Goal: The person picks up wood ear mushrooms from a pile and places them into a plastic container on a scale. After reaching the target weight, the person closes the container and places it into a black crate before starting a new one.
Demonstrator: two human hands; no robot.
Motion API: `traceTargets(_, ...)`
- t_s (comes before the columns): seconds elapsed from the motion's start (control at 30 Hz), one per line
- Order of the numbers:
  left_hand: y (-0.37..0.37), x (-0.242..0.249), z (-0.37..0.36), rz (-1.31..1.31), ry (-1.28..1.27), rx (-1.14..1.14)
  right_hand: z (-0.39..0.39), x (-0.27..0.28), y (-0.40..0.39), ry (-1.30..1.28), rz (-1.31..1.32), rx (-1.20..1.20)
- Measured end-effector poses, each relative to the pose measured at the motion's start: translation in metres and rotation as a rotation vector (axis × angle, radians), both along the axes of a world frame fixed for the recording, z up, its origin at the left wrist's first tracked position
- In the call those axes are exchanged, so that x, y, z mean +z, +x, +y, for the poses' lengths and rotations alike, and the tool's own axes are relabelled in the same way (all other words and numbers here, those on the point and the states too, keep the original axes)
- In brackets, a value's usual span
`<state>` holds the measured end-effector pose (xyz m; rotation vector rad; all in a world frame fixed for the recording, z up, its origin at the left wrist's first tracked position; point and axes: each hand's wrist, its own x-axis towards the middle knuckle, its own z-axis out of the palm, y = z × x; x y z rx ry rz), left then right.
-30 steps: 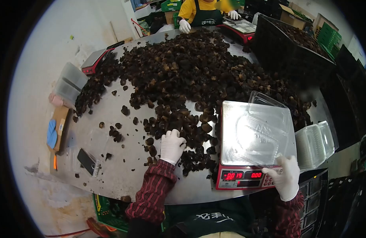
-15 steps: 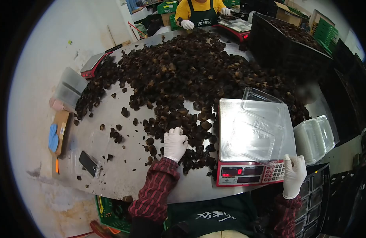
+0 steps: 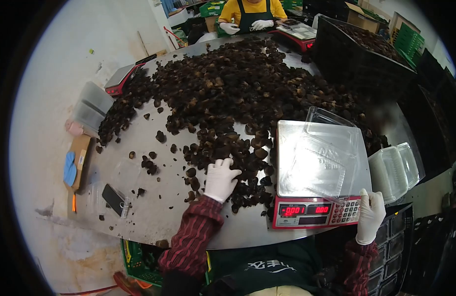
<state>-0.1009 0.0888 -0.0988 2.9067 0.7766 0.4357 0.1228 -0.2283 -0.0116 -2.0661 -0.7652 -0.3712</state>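
Observation:
My left hand [image 3: 221,180], in a white glove, rests at the near edge of a pile of dark brown mushroom-like pieces [image 3: 228,98]. Its fingers bend down onto the pieces with the thumb apart; nothing shows clearly in its grasp. At the right edge of the red scale's keypad [image 3: 345,211] is my gloved right hand [image 3: 370,217], fingers partly bent and apart, holding nothing visible. A clear plastic tray [image 3: 331,160] lies on the scale's metal plate [image 3: 292,148]. Red digits light the scale display [image 3: 305,210].
Stacked clear trays [image 3: 387,172] stand right of the scale. A phone [image 3: 112,198] and a cardboard box [image 3: 79,160] lie at left. Across the steel table [image 3: 154,217], a person in a yellow shirt [image 3: 252,15] works near another scale [image 3: 297,34]. A large black crate [image 3: 361,54] stands at right.
The scale display has gone from a single 0 to lit readings of zeros. My left thumb has spread from the fingers. Across the table, the person's hand has moved from the scale toward their middle.

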Motion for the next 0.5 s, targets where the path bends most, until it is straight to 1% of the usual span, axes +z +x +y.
traceTargets(0.07, 0.01, -0.017, 0.006, 0.059, 0.039, 0.022, -0.001, 0.002, -0.003, 0.005, 0.029, -0.014)
traceTargets(0.13, 0.009, -0.019, 0.009, 0.03, 0.028, 0.006, -0.004, 0.004, -0.002, 0.015, 0.055, -0.035)
traceTargets(0.2, 0.003, -0.015, 0.01, 0.007, 0.008, -0.013, -0.012, 0.005, 0.001, 0.027, -0.005, -0.062)
traceTargets(0.23, -0.006, -0.01, 0.01, -0.103, -0.049, 0.006, -0.014, 0.005, 0.001, 0.061, 0.074, -0.1)
traceTargets(0.27, -0.016, -0.006, 0.011, -0.211, -0.107, 0.026, -0.015, 0.005, 0.002, 0.059, 0.075, -0.101)
traceTargets(0.3, -0.027, -0.005, 0.012, -0.331, -0.223, 0.038, -0.017, 0.005, 0.003, 0.073, 0.105, -0.122)
traceTargets(0.33, -0.041, -0.003, 0.01, -0.43, -0.502, 0.136, -0.018, 0.004, 0.005, 0.087, 0.135, -0.138)
traceTargets(0.4, -0.077, 0.009, 0.009, -0.471, -0.864, 0.306, -0.017, 0.001, 0.007, 0.097, 0.155, -0.119)
traceTargets(0.47, -0.113, 0.034, -0.002, -0.625, -1.138, 0.397, -0.014, 0.0, 0.007, 0.106, 0.137, -0.109)
traceTargets(0.5, -0.133, 0.042, -0.008, -0.679, -1.134, 0.433, -0.013, 0.0, 0.007, 0.108, 0.126, -0.107)
